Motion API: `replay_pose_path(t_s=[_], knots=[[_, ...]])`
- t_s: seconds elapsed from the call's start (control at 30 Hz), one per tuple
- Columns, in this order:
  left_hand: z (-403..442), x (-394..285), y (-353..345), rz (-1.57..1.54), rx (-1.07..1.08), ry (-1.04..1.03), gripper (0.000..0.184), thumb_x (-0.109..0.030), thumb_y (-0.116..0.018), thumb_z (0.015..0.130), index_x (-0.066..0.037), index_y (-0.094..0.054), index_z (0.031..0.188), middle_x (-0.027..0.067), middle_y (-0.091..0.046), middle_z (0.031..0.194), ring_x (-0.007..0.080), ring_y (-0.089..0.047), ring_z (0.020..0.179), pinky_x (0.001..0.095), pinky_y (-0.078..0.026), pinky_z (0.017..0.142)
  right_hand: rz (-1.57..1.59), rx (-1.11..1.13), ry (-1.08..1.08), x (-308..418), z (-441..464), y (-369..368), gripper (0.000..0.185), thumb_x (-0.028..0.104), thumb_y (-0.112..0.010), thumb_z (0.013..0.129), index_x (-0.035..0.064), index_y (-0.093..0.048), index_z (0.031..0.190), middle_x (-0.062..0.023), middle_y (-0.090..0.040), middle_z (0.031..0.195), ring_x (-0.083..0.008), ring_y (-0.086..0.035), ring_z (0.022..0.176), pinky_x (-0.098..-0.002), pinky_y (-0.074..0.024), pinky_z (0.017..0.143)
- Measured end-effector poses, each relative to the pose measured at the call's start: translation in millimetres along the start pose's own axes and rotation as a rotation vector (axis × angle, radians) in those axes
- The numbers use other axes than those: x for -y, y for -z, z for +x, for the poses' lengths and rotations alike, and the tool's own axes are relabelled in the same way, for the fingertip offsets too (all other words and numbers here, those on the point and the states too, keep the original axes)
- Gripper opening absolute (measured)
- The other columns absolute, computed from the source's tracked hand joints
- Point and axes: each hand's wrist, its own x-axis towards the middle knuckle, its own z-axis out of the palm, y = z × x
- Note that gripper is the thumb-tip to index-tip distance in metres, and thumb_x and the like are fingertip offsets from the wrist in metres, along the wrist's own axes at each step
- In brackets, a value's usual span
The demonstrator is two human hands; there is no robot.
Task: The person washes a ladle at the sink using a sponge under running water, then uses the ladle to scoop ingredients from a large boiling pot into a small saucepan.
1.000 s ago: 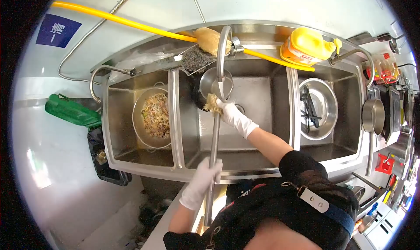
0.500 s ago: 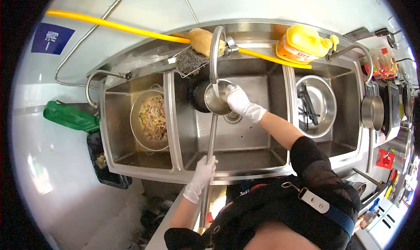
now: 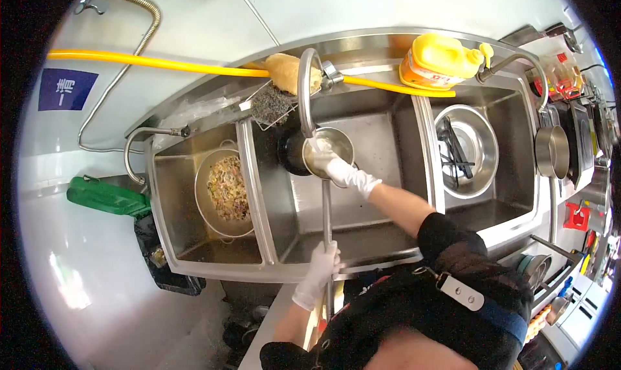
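Note:
My left hand (image 3: 319, 270), in a white glove, is wrapped round the long handle of a metal ladle (image 3: 326, 218). The ladle's round bowl lies under the faucet (image 3: 304, 88), over the middle sink (image 3: 381, 205). My right hand (image 3: 337, 168), also gloved, reaches into the bowl and touches its inside. Its fingertips are blurred by the running water, so whether they grip anything cannot be made out. A dark round bowl or pot (image 3: 292, 151) sits partly hidden behind the ladle.
Food scraps fill a strainer pot (image 3: 202, 207) in the left sink. A steel basin (image 3: 480, 169) with black utensils stands in the right sink. On the back ledge are a yellow jug (image 3: 433, 63), a sponge (image 3: 284, 72), a wire scourer (image 3: 270, 106) and a yellow hose (image 3: 174, 64).
The ladle bowl has shifted slightly right relative to the faucet, and its handle now tilts the other way. My right hand has moved to the bowl's lower left. My left hand still grips the handle.

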Motion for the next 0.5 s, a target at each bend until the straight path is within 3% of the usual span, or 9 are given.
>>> replay_pose_path(t_s=[0.07,0.13,0.17,0.37,0.43,0.5], knots=[[-12.2,-10.8,13.8,0.025,-0.018,0.021,0.029,-0.034,-0.05,0.101,-0.008,-0.046,0.09,-0.0025,-0.04,0.057,0.0096,-0.037,0.039,0.0288,-0.032,0.036,-0.463,0.266,-0.001,-35.1,-11.6,22.3,0.017,0.02,-0.061,0.09,0.0145,-0.071,0.103,-0.0033,-0.069,0.103,-0.0229,-0.06,0.099,-0.0378,-0.0451,0.095],[-19.7,-16.1,18.3,0.079,0.008,0.061,0.028,-0.034,-0.05,0.101,-0.008,-0.047,0.09,-0.003,-0.04,0.058,0.0084,-0.037,0.04,0.0284,-0.032,0.036,-1.649,0.842,0.205,51.5,-27.2,57.6,0.023,0.028,-0.058,0.09,0.0211,-0.073,0.107,0.0012,-0.069,0.105,-0.0219,-0.055,0.115,-0.046,-0.0358,0.104],[-22.7,-15.2,18.2,0.103,0.022,0.087,0.028,-0.034,-0.05,0.101,-0.008,-0.048,0.09,-0.0032,-0.041,0.058,0.0081,-0.037,0.04,0.0283,-0.031,0.036,-1.887,0.955,0.527,49.0,-20.8,76.5,0.028,0.027,-0.058,0.087,0.0198,-0.073,0.109,-0.002,-0.069,0.107,-0.025,-0.052,0.122,-0.0489,-0.0314,0.106],[-27.3,-23.4,17.4,0.076,0.073,0.077,0.028,-0.033,-0.05,0.101,-0.009,-0.049,0.088,-0.0039,-0.04,0.058,0.0078,-0.035,0.04,0.0273,-0.028,0.036,-1.58,0.566,0.047,-25.8,-5.9,58.7,0.027,0.024,-0.062,0.085,0.0141,-0.072,0.108,-0.0104,-0.066,0.112,-0.0299,-0.056,0.116,-0.0493,-0.0382,0.105],[-27.6,-20.0,19.6,0.048,0.113,0.081,0.027,-0.033,-0.05,0.102,-0.009,-0.049,0.088,-0.0039,-0.04,0.058,0.0077,-0.034,0.04,0.0271,-0.028,0.036,-0.739,0.113,-0.315,3.8,-14.4,45.9,0.027,0.021,-0.063,0.086,0.0078,-0.069,0.109,-0.0158,-0.066,0.11,-0.0339,-0.061,0.106,-0.0433,-0.0473,0.094],[-18.6,-14.2,21.8,0.013,0.185,0.12,0.027,-0.032,-0.048,0.102,-0.01,-0.049,0.087,-0.0038,-0.039,0.058,0.0077,-0.033,0.039,0.027,-0.028,0.036,-0.652,0.126,-0.284,-24.3,-21.9,29.9,0.029,0.018,-0.061,0.086,0.0044,-0.067,0.111,-0.0161,-0.067,0.101,-0.0353,-0.063,0.095,-0.0419,-0.0499,0.085]])
